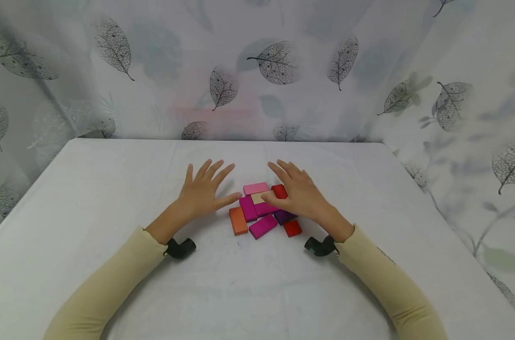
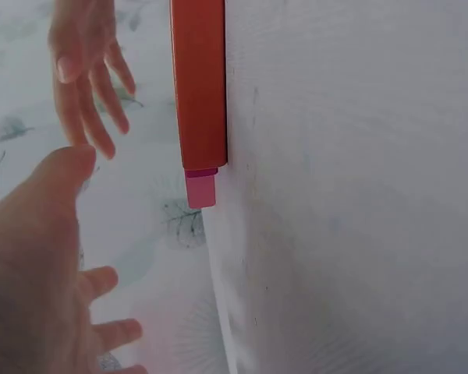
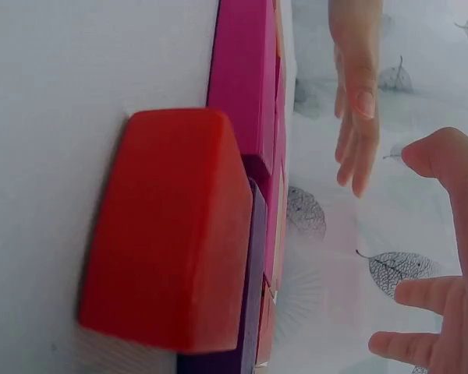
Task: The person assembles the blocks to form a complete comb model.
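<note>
Several coloured wooden-looking blocks lie bunched together between the two hands in the head view. An orange block (image 1: 238,221) is at the left, with a magenta block (image 1: 263,226) and a red block (image 1: 292,228) in front. A dark purple block (image 1: 285,216), a pink block (image 1: 255,189) and a cream block (image 1: 256,199) sit farther in. My left hand (image 1: 199,193) hovers left of the group, fingers spread, holding nothing. Opposite it, my right hand (image 1: 299,191) is also spread and holds nothing; its thumb overlaps the blocks from above, partly hiding them.
A white cloth covers the table (image 1: 198,297). Leaf-patterned curtain (image 1: 278,61) hangs behind the table's back edge and along its sides. A dark curved piece (image 1: 181,249) sits at the left wrist, and a similar dark piece (image 1: 320,246) at the right.
</note>
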The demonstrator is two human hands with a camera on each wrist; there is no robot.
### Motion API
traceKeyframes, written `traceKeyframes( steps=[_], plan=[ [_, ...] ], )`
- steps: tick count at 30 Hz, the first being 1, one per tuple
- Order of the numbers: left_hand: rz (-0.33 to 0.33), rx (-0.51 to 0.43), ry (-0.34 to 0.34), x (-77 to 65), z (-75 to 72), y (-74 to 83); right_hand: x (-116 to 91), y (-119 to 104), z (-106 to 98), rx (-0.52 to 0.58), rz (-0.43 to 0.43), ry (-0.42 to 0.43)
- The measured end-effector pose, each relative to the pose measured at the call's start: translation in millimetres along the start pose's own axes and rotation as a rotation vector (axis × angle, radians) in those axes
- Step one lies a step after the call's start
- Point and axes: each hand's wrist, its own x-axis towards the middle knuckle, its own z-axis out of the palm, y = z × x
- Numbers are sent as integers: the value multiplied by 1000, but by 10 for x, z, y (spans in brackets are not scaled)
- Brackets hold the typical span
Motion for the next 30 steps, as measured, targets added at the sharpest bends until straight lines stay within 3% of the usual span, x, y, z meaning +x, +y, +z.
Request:
traceKeyframes(
  steps=[6,19,30],
  plan=[
    [57,-10,66,-14,-21,11,-28,-36,-15,14,-53,44],
    [170,-93,76,-42,-22,36,-63,-94,-26,79,-78,33],
    [147,-202,0,-71,-24,50,-71,-133,30,250,-116,-34]
  ],
)
